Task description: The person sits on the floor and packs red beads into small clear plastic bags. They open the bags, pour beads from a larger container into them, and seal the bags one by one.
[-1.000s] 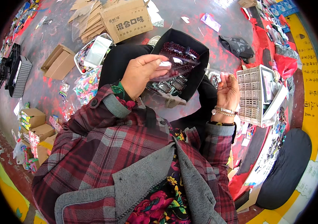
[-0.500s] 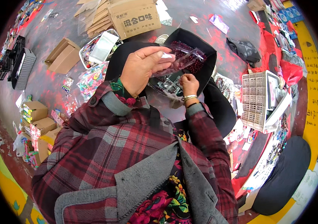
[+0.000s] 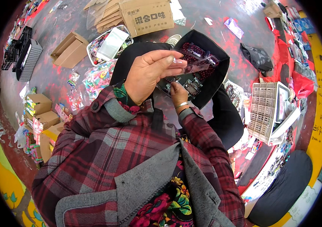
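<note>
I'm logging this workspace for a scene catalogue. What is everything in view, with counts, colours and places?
Clear plastic bag: one, see-through with dark red beads inside, held up at centre.
Black box: one, black, on the lap, holding dark red beads and small clear packets.
Large cardboard carton: one, brown, top centre on the floor.
Small cardboard boxes: several, brown, upper left and left edge.
White basket: one, with a white packet on top, upper left.
Compartment tray: one, pale grey, right side.
Black grid trays: a few, far left.
Left hand: pinching the clear plastic bag.
Right hand: lower, reaching into the black box.
</note>
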The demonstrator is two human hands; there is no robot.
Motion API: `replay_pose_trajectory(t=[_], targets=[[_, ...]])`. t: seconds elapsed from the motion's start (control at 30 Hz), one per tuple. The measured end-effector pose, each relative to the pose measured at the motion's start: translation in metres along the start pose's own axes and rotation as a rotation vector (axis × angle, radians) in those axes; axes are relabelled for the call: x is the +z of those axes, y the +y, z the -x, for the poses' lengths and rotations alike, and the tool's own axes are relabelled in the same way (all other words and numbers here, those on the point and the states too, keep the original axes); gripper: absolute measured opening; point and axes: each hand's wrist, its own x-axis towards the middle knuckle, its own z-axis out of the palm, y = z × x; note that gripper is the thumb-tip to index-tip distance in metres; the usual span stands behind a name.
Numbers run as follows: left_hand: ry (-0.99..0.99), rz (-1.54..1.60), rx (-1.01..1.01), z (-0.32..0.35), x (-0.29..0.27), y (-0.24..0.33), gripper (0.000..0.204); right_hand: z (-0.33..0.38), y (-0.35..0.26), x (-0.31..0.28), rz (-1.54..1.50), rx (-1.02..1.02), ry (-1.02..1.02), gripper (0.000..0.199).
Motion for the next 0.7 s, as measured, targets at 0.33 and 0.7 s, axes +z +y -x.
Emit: replay_pose_trajectory(t=[0.33,0.7], targets=[[-0.016,0.000,-0.040,0.006,0.006,0.004,0.027,0.035,-0.008,0.007,0.192,-0.151,-0.414,0.011],[-0.029,0.001,0.001,0.012,0.008,0.004,0.027,0.069,-0.003,0.033,0.586,-0.584,-0.591,0.021]])
